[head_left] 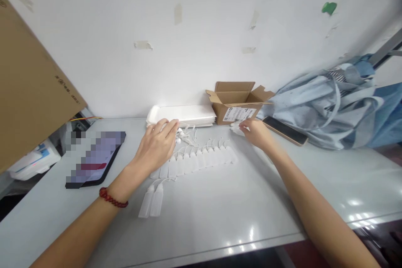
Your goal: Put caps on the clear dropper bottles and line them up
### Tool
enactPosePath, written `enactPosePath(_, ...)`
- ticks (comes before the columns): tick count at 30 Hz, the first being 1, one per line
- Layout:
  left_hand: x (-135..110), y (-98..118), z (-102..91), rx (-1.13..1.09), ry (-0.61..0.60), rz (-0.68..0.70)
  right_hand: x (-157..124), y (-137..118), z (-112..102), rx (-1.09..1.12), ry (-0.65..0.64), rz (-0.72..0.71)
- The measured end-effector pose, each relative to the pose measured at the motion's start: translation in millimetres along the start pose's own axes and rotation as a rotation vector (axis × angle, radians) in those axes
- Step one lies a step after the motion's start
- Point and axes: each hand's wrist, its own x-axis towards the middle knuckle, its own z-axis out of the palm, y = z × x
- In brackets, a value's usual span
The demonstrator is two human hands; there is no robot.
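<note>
My left hand (158, 144) is over the left end of the row of small translucent plastic bottles (196, 161), its fingers bent and slightly apart. Its fingertips are close to a small heap of white cords and caps (185, 134); the thumb and anything under the palm are hidden. Each bottle in the row has a thin white cord at its top. Two more bottles (151, 201) lie side by side nearer to me. My right hand (253, 130) pinches at a small white plastic piece (236, 128) in front of the cardboard box (238, 106).
A stack of white envelopes or sleeves (188, 115) lies against the wall, left of the open box. A phone (284, 130) and a light-blue cloth bag (326, 104) are at right. On the left lies a dark-edged tablet or phone (100, 159), below a large cardboard sheet (28, 83).
</note>
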Motion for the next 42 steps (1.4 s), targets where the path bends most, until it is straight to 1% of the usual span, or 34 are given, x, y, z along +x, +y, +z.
enactPosePath(3, 1, 0, 0.5, -0.035, -0.023, -0.024, 0, 0, 0, 0.0, -0.004, 0.002)
enactPosePath(10, 2, -2, 0.3, -0.192, 0.02, -0.173, 0, -1, 0, 0.004, -0.012, 0.011)
enactPosePath(15, 3, -2, 1.4, -0.291, 0.109, -0.27, 1, 2, -2, 0.008, -0.008, 0.042)
enactPosePath(20, 3, 2, -2.6, -0.263, 0.151, -0.241, 1, 6, -6, 0.029, -0.027, 0.075)
enactPosePath(23, 3, 4, -5.2, -0.232, 0.176, -0.225, 0, 6, -6, 0.053, -0.048, 0.064)
enactPosePath(28, 3, 5, -7.8, -0.241, 0.223, -0.219, -1, 4, 5, 0.099, -0.076, 0.045)
enactPosePath(31, 2, 7, -11.5, -0.289, 0.226, -0.231, -2, 1, 8, 0.138, -0.078, 0.032)
enactPosePath(33, 2, 11, -15.6, -0.342, 0.22, -0.25, -3, -4, 5, 0.173, -0.059, 0.024)
enactPosePath(35, 2, 15, -20.0, -0.388, 0.225, -0.255, -5, -14, -3, 0.224, -0.02, 0.012)
enactPosePath(38, 2, 22, -23.9, -0.418, 0.245, -0.239, -15, -40, -16, 0.352, 0.027, -0.027)
enactPosePath(40, 2, 27, -24.0, -0.42, 0.238, -0.228, -25, -62, -22, 0.463, 0.011, -0.051)
enactPosePath(41, 1, 29, -23.4, -0.421, 0.227, -0.224, -31, -73, -23, 0.548, -0.017, -0.065)
enactPosePath(42, 1, 31, -22.5, -0.423, 0.213, -0.217, -36, -84, -23, 0.765, -0.078, -0.057)
